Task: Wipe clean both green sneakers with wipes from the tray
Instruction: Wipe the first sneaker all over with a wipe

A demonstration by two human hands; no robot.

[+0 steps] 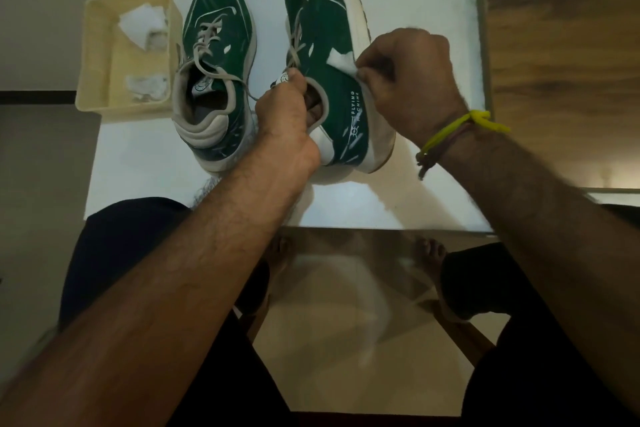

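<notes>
With the left hand (pixel 284 104) gripping the tilted right sneaker (pixel 325 55) by its collar on the counter (pixel 415 184) and the right hand (pixel 408 80) pinching a wipe (pixel 341 61) against its side (tray (pixel 93 80) far left), hard rubbing could twist the shoe loose.

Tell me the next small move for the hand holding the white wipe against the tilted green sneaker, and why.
Probably drag the crumpled white wipe back toward the heel along the tilted green sneaker's side panel. The right hand pinches it against the green fabric at mid-shoe, while the left hand grips the collar to steady the shoe, so the printed rear section lies next in line.
</notes>
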